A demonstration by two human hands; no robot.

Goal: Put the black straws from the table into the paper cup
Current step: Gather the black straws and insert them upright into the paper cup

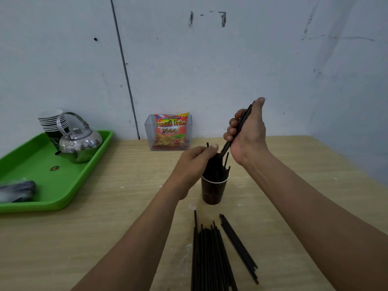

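Currently: 1 dark-brown paper cup [214, 191] w/ thin black straws [225, 164] upright, L hand [195, 160] pinching them; R hand [247, 131] gripping 1 straw bundle [227, 146]; 2 loose straw groups [210, 259] on tan table [105, 238].

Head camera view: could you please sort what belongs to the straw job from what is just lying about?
Job: paper cup, standing straws, loose straws, gripped straws, right hand, left hand.
Lying about: green tray, kettle, stacked cups, snack packet, clear box.

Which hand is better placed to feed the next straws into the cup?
Right. The right hand grips a tilted bundle whose lower ends point down at the paper cup. The left hand is busy holding the standing straws inside it.
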